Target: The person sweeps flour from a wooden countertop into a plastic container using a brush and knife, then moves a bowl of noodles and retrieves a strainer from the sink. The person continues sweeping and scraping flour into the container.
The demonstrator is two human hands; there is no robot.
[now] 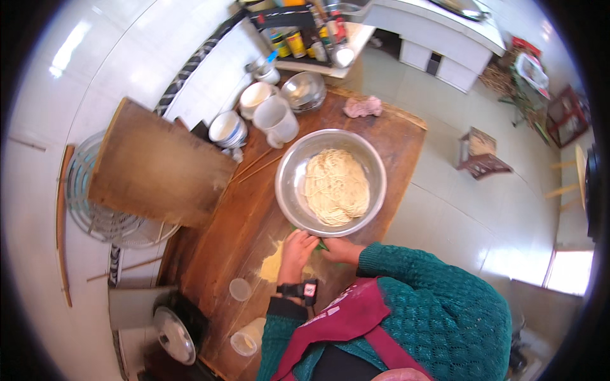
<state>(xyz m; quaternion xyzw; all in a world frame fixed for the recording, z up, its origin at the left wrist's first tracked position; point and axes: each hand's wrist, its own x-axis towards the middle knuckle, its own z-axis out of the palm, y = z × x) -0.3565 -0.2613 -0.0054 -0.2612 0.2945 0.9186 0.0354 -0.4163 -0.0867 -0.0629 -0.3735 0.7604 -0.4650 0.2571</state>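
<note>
A wide stainless steel basin [284, 209] stands on the wooden table, with a coiled heap of pale noodles [337, 188] inside it. At its near rim my left hand [298, 252] and my right hand [338, 250] come together, fingers curled around a thin green item [322, 244]. It looks like a leaf or a strip of cloth; most of it is hidden by the fingers. Beside my left hand, yellow flour or meal [271, 264] is spread on the wood. A clear plastic tub [247, 340] and a round translucent lid [240, 289] are nearer my body.
Chopsticks [259, 169] lie left of the basin. Behind them are a plastic jug [276, 119], bowls [228, 128] and a metal bowl [304, 91]. A pink cloth [363, 106] sits near the table's far edge [405, 116]. A large wooden board [162, 166] leans at left.
</note>
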